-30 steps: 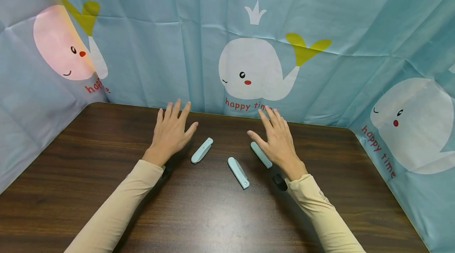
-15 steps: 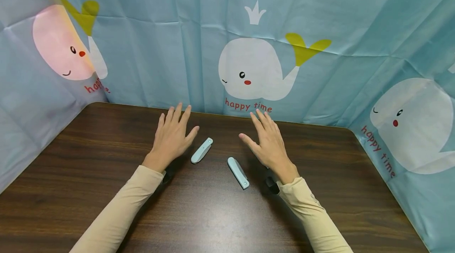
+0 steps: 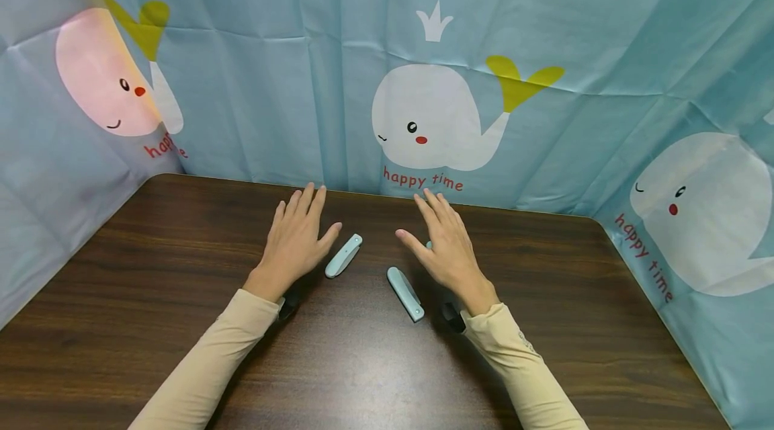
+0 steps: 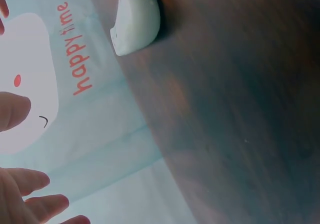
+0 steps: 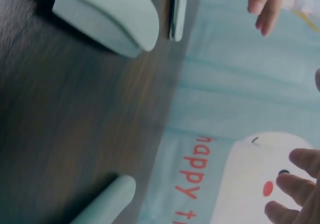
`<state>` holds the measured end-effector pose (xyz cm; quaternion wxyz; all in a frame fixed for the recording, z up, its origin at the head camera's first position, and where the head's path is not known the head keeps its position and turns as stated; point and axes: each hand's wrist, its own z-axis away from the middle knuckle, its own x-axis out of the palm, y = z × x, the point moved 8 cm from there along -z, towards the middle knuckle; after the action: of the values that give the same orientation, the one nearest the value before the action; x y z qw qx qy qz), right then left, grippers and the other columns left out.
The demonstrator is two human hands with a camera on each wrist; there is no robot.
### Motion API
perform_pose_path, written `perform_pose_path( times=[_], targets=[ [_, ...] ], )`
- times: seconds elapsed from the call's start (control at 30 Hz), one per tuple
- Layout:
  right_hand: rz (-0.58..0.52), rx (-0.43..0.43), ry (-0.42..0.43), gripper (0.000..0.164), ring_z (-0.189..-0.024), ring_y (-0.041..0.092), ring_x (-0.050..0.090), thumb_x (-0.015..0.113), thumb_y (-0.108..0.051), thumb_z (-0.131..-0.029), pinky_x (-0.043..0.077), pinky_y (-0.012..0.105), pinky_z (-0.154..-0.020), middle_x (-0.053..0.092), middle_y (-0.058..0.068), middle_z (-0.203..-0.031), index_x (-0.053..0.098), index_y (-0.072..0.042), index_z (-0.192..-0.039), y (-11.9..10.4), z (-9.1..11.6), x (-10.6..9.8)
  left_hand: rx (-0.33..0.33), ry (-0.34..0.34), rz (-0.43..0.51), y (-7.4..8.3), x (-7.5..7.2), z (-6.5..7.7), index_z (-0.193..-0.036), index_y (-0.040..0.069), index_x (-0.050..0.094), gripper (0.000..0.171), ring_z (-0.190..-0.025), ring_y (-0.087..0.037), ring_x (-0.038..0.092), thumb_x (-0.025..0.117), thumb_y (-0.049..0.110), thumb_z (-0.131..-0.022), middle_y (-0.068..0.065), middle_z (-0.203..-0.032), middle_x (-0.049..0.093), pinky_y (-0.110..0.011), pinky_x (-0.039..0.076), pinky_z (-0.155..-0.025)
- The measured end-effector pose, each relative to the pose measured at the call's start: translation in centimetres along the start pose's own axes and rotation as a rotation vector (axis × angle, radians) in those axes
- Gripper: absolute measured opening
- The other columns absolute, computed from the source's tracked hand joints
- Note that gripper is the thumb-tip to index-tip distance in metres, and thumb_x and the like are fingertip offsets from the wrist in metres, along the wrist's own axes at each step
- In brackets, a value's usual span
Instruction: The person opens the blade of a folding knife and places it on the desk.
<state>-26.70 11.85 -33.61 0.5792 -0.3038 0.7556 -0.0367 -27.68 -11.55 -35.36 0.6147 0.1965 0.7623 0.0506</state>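
Note:
Three light-blue folding knives lie on the dark table. My left hand [image 3: 290,238] hovers with fingers spread beside the left folding knife [image 3: 343,256], whose blade is folded into its handle. The middle folding knife [image 3: 405,293] lies nearer to me, between the hands. Over the right folding knife [image 3: 429,244] hangs my right hand [image 3: 447,248], thumb out and holding nothing; it hides most of that knife. A rounded knife end [image 4: 137,21] shows at the top of the left wrist view. In the right wrist view, a large knife end [image 5: 110,14] fills the upper left.
Behind the dark wooden table [image 3: 151,269] hangs a light-blue curtain [image 3: 260,80] printed with whales. It also runs along both sides of the table. A black wrist camera [image 3: 452,317] sits under the right wrist, close to the middle knife.
My right hand has moved left and slightly toward me, so it now covers most of the right folding knife. The left hand has shifted a little right and toward me. The knives stay put.

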Motion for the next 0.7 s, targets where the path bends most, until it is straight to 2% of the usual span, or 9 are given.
perform_pose_path(
  times=[0.37, 0.7],
  targets=[
    [-0.019, -0.009, -0.003, 0.072, -0.154, 0.027, 0.019, 0.055, -0.055, -0.096, 0.018, 0.055, -0.122, 0.028, 0.003, -0.164, 0.035, -0.017, -0.154, -0.9, -0.1, 0.9, 0.014, -0.002, 0.003, 0.4, 0.1, 0.3, -0.156, 0.004, 0.025, 0.072, -0.148, -0.043, 0.023, 0.052, 0.042, -0.101, -0.021, -0.162, 0.025, -0.062, 0.017, -0.119],
    [-0.056, -0.019, -0.032, 0.072, -0.154, 0.026, 0.019, 0.055, -0.054, -0.097, 0.019, 0.056, -0.121, 0.028, 0.003, -0.163, 0.033, -0.017, -0.155, -1.9, -0.3, 2.1, 0.018, -0.078, 0.038, 0.7, 0.7, 0.5, -0.153, 0.001, 0.032, 0.069, -0.146, -0.044, 0.03, 0.054, 0.04, -0.1, -0.024, -0.158, 0.031, -0.063, 0.02, -0.118]
  ],
)
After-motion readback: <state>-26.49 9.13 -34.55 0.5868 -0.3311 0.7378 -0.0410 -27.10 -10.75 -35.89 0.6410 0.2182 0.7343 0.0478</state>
